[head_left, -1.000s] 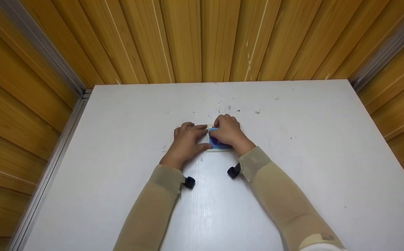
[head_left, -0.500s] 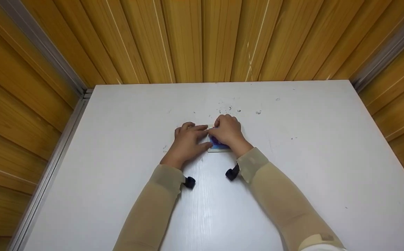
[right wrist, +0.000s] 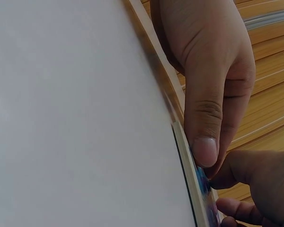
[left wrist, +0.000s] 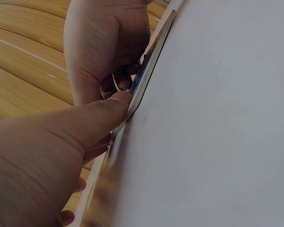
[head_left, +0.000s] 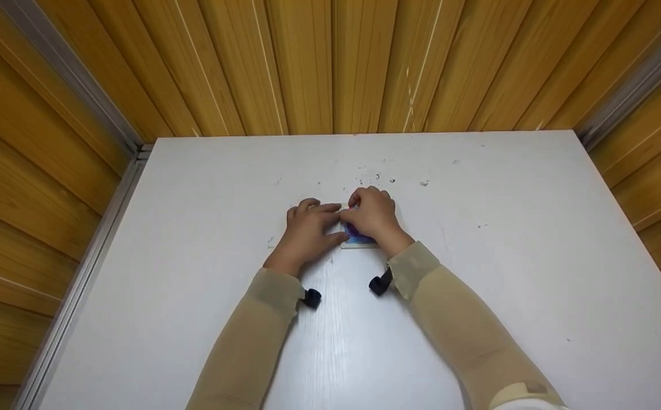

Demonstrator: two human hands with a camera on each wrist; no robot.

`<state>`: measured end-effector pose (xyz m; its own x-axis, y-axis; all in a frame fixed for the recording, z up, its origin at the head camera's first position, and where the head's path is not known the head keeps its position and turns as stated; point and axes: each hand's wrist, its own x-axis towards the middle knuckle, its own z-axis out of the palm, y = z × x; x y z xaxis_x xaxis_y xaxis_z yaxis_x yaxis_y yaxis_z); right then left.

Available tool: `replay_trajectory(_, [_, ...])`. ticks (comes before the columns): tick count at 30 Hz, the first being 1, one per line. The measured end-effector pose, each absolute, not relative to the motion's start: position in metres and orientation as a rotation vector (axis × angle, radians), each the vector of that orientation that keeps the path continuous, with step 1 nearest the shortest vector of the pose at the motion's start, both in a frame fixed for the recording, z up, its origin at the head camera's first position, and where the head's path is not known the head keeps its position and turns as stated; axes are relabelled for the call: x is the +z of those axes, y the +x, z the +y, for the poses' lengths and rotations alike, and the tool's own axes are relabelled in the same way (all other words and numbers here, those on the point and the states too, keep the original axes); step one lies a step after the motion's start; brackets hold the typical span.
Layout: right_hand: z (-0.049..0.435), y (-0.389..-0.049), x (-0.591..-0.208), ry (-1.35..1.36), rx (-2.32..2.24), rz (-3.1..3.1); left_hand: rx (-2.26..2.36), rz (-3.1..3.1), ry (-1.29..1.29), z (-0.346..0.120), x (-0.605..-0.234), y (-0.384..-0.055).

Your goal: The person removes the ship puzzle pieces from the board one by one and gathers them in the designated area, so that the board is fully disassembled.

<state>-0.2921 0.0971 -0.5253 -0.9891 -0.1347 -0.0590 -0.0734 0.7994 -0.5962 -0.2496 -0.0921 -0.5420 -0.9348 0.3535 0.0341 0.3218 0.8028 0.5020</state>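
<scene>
A small flat board (head_left: 359,246) with a pale rim and a blue and purple picture lies on the white table. My left hand (head_left: 307,232) rests at its left side, fairly straight fingers at the upper corner and the thumb on the lower one. In the right wrist view the left thumb (right wrist: 206,151) touches the top of the board's edge (right wrist: 191,175). My right hand (head_left: 375,215) is over the picture with curled fingers and covers much of it. The left wrist view shows a thin, yellow-edged piece (left wrist: 116,82) between the right fingers; its kind is mostly hidden.
The white table (head_left: 194,228) has small dark scuffs beyond the hands. Wood-look panels (head_left: 330,68) rise behind it and at both sides. A black wrist camera (head_left: 311,298) sits by the left cuff, another (head_left: 380,283) by the right.
My right hand has shifted slightly left and covers more of the blue picture than one second ago. The left hand and the board have stayed nearly still.
</scene>
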Motion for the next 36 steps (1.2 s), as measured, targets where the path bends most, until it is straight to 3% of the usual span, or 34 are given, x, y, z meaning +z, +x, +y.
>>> replay_trajectory(21, [0.113,-0.306,-0.536,-0.275,-1.032,2.777,0.771,2.917,0.550,-0.092,-0.542,-0.251])
replay_trajectory(36, [0.121,-0.302,-0.518,-0.341,-1.019,2.614,0.771,2.906,0.524,-0.091,-0.539,-0.250])
